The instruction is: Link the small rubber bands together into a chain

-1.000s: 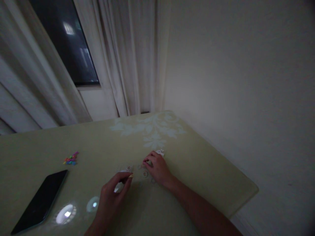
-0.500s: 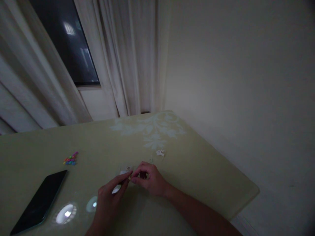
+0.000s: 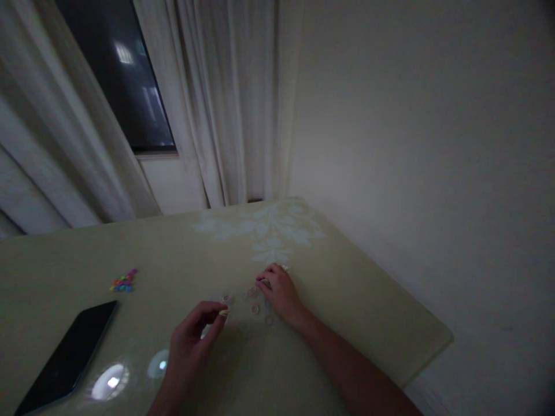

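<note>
My left hand [image 3: 195,332] pinches a small pale yellow piece [image 3: 224,312] between thumb and forefinger, just above the table. What kind of piece it is, I cannot make out. Farther right, my right hand [image 3: 280,292] is curled with thumb and forefinger close together, low over the table. Anything in that pinch is too small to name. Several small pale rings lie between and around the hands, among them a reddish ring [image 3: 255,309] and a paler ring [image 3: 269,320]. Small white pieces [image 3: 285,268] show just behind my right hand, partly covered.
On the pale green table [image 3: 347,306], a black phone [image 3: 69,355] lies at the left. Behind it sits a small heap of colourful pieces [image 3: 124,281]. Light reflections shine near my left forearm. Curtains [image 3: 234,104] and a wall [image 3: 411,144] stand beyond the table's edges.
My right hand has left my left fingertips and moved right and away from me, toward the white pieces. Rings on the table now show between the hands. My left hand has shifted little.
</note>
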`<control>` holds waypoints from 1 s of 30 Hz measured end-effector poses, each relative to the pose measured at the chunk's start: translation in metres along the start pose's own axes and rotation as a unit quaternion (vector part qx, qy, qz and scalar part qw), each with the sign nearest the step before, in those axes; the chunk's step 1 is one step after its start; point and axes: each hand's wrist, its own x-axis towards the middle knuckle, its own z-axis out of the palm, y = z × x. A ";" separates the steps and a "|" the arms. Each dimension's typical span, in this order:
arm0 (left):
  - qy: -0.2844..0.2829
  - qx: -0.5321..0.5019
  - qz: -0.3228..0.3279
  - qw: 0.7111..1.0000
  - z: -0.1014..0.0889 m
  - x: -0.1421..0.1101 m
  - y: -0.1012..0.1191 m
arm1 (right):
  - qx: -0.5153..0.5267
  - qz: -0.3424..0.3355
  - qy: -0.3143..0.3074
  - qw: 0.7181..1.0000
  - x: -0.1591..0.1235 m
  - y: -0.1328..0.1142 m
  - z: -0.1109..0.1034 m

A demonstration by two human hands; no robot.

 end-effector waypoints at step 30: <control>-0.009 -0.011 0.034 0.999 -0.001 0.003 0.005 | 0.262 -0.045 -0.113 0.957 -0.024 -0.050 0.006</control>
